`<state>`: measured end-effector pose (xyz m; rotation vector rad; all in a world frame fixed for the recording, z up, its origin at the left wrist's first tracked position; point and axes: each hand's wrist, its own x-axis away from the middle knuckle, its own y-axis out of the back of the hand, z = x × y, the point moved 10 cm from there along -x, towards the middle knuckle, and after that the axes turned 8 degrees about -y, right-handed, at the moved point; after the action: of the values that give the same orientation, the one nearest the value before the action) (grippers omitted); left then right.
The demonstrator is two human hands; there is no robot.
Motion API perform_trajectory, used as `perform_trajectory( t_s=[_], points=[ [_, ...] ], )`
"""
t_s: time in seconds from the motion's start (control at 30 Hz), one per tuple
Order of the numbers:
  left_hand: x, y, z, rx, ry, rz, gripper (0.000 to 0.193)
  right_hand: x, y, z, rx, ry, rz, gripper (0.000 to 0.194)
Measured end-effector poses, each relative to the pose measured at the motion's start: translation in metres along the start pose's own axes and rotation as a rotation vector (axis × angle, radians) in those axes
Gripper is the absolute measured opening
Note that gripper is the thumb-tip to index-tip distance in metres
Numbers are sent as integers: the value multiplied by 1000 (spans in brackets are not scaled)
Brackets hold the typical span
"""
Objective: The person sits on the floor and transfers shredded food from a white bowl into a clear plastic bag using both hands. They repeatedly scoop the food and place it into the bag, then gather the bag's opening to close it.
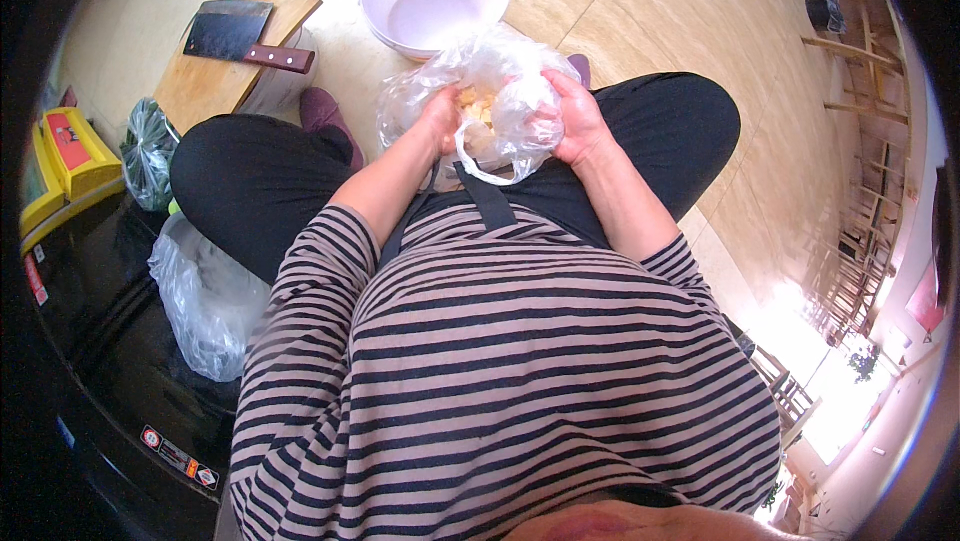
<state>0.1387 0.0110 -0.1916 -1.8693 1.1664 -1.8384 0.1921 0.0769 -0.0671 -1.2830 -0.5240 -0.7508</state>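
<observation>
Between my knees I hold a clear plastic bag (517, 136) with pale yellow pieces of food (478, 107) inside; their exact kind is hard to tell. My left hand (441, 120) grips the bag's left side, its fingers partly hidden by the plastic. On the other side my right hand (576, 117) is closed on the bunched plastic. A white loop handle of the bag hangs toward my lap. Just beyond the bag stands a pale round plastic bucket (435, 12), with its near rim partly covered by the plastic.
At the upper left, a cleaver (229, 30) lies on a wooden cutting board (206, 83). A bag of greens (148, 154) and a crumpled clear bag (206, 316) are by a glossy black surface (112, 323) on my left. Wooden chairs (862, 226) line the far right.
</observation>
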Motion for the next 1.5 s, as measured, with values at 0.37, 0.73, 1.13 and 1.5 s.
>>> perform_trajectory(
  t_s=[0.37,0.73,1.13,1.5],
  points=[
    [0,3,26,83,103,73,64,-3,0,15,28,194,-208,29],
    [-3,27,15,-99,115,99,48,-2,15,28,134,305,-334,29],
    [12,28,8,-250,61,-35,38,4,23,16,184,148,-319,36],
    [26,-2,6,-187,34,-44,54,9,2,7,247,39,-94,40]
  ],
)
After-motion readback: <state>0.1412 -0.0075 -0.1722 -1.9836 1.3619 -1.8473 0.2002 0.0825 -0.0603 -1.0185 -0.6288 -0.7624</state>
